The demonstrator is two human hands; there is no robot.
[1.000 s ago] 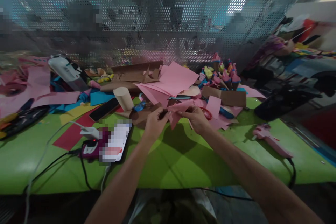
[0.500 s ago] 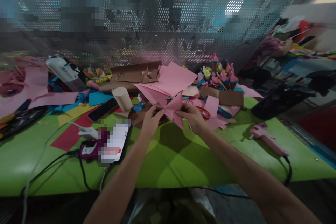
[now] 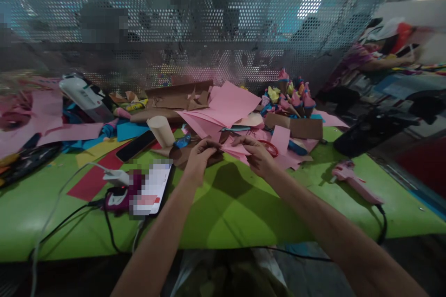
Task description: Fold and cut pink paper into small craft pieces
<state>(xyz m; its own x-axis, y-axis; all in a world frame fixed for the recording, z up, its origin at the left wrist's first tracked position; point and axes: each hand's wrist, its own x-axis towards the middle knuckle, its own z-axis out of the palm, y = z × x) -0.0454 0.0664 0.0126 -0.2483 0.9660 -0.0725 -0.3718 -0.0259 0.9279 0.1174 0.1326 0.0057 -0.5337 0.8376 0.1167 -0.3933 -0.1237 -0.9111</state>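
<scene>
The pink paper piece (image 3: pixel 234 149), which stood up in a point between the hands half a second ago, has been brought down and now lies nearly flat, just above the green table (image 3: pixel 226 213).

Near the table's front edge, left of the arms, a phone (image 3: pixel 152 189) lies among dark cables. A pink glue gun (image 3: pixel 352 179) rests towards the right edge.

At mid-table the left hand (image 3: pixel 201 156) has its fingers pinched together on the left end of the paper. The right hand (image 3: pixel 257 153) is curled over the other end, its fingers apparently closed on it, though blur hides the fingertips.

Just behind the right hand lie red scissors (image 3: pixel 271 148). Behind the left hand are a beige paper roll (image 3: pixel 161 131) and a black phone (image 3: pixel 135 145).

Farther back lie large pink sheets (image 3: pixel 228 104), brown cardboard (image 3: pixel 176 94) and a cluster of small coloured cones (image 3: pixel 291 95). A perforated metal screen (image 3: pixel 209 32) stands along the far edge. Beyond the right corner another person (image 3: pixel 362 60) sits.
</scene>
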